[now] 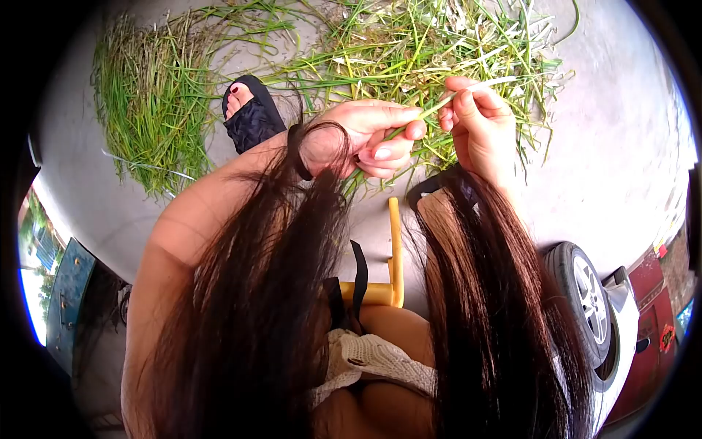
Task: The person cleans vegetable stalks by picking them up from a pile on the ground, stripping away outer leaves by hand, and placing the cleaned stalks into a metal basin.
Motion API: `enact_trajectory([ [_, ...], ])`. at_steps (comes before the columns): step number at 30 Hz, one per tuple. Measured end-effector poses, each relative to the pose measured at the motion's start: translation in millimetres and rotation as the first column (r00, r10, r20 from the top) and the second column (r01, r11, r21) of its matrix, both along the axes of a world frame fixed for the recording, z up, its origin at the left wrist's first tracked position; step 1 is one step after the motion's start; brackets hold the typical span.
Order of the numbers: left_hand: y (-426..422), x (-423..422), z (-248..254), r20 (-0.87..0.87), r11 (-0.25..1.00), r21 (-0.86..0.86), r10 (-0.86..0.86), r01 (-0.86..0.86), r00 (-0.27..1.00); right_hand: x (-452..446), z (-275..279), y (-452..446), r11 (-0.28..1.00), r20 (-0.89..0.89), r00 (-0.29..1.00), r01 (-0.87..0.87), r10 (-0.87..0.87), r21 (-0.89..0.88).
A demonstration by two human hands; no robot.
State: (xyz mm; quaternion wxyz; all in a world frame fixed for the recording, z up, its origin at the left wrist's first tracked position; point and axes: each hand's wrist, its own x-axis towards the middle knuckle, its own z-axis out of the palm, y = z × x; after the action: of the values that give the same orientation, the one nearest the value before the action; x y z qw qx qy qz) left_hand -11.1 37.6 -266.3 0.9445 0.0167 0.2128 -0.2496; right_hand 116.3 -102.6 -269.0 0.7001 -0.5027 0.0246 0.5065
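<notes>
My left hand [369, 139] is closed around a thin green stalk [433, 108], thumb and forefinger pinching it near its middle. The stalk slants up to the right and turns pale toward its end. At that pale end, my right hand [482, 128] pinches it between thumb and fingers. Both hands are raised over a loose pile of long green stalks [395, 47], mixed with dry brownish bits. Farther left lies a neater bundle of similar grass-like greens [157, 102]. Whether my left hand has more stalks in its curled fingers, I cannot tell.
A foot in a black sandal [256, 121] rests on the grey floor between the two heaps. Below my hands is a yellow metal frame [397, 249]. Long dark hair [248, 314] hangs across both forearms. At right stands a white car with its wheel [587, 300] showing.
</notes>
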Motion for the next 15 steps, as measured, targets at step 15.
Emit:
enact_trajectory([
  [15, -9.2, 0.4, 3.8, 0.029, 0.818, 0.574, -0.051, 0.025, 0.998, -3.6, 11.2, 5.8, 0.960, 0.233, 0.953, -0.137, 0.195, -0.244],
])
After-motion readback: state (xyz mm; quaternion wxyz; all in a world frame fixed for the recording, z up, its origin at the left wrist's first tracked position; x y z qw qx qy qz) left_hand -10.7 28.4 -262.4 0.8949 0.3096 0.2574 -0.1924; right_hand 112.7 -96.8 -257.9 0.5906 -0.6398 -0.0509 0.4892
